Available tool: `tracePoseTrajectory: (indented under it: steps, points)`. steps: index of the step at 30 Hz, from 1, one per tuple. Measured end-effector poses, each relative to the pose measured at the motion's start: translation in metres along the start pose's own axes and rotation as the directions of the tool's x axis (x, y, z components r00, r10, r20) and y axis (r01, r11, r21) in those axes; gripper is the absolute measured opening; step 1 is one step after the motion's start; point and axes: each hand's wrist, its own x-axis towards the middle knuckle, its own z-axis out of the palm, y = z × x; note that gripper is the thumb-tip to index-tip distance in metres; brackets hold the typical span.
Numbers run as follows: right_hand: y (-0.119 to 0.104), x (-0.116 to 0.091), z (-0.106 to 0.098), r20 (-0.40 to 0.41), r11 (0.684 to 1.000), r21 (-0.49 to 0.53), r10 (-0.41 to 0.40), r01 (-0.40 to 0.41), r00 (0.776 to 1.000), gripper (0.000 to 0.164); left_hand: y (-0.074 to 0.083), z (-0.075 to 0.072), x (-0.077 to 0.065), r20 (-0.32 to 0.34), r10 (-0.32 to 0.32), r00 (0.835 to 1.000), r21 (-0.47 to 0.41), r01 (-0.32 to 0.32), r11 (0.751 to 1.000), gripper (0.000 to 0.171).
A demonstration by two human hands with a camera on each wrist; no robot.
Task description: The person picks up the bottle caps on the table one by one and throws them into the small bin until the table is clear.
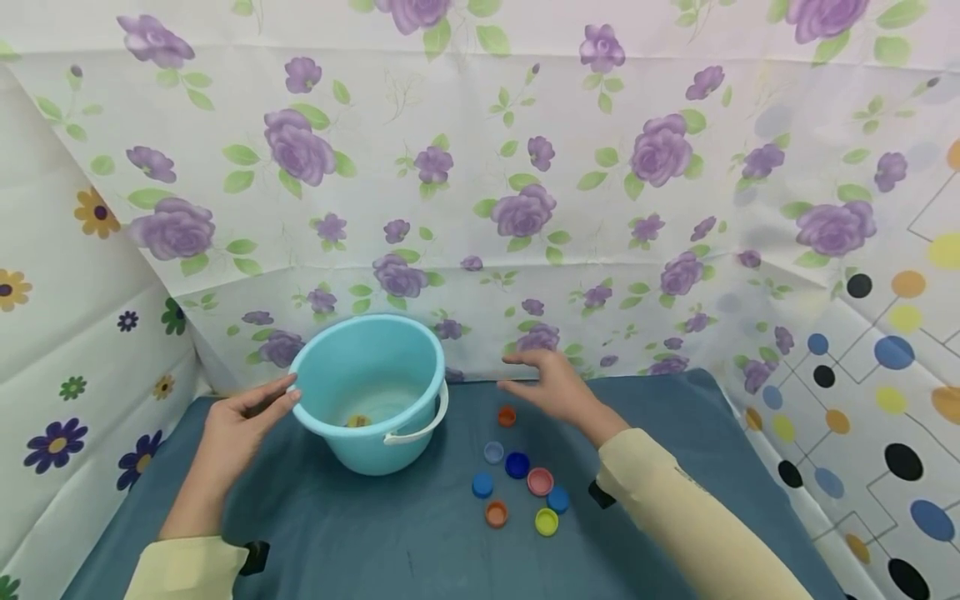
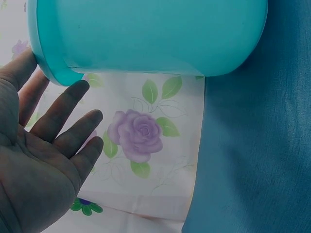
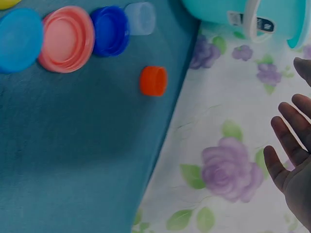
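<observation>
A light-blue bucket point(image 1: 367, 454) with a white handle point(image 1: 423, 432) stands upright on the cloth. At its left rim is my left hand point(image 1: 232, 442), thumb and index fingertips touching the lip. The left wrist view shows that hand's other fingers point(image 2: 73, 136) loosely extended beside the bucket. My right hand point(image 1: 551, 387) hovers right of the bucket, thumb and fingers apart, holding nothing. Below it lies a small orange cap point(image 1: 507, 416). Inside the bucket, a small yellow thing point(image 1: 358, 421) is partly hidden by the near rim.
Several plastic caps lie right of the bucket, among them a dark blue cap point(image 1: 517, 465), a pink cap point(image 1: 540, 482) and a yellow cap point(image 1: 547, 522). Flowered sheeting point(image 1: 480, 292) rises behind the blue cloth point(image 1: 360, 542), with more patterned sheeting along both sides.
</observation>
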Motion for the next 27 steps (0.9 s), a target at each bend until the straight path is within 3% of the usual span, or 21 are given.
tracePoseTrajectory:
  steps: [18, 27]
  points:
    - [0.047, -0.004, 0.037, 0.062, 0.991, -0.048, 0.131, -0.128, 0.989, 0.058, 0.0, 0.0, 0.0, -0.014, 0.012, 1.0, 0.026, -0.011, 1.0, 0.058]
    - [0.058, -0.001, 0.056, 0.145, 0.97, -0.202, 0.163, -0.132, 0.976, 0.073, 0.001, 0.0, 0.0, -0.008, 0.009, 1.0, 0.027, -0.009, 1.0, 0.058]
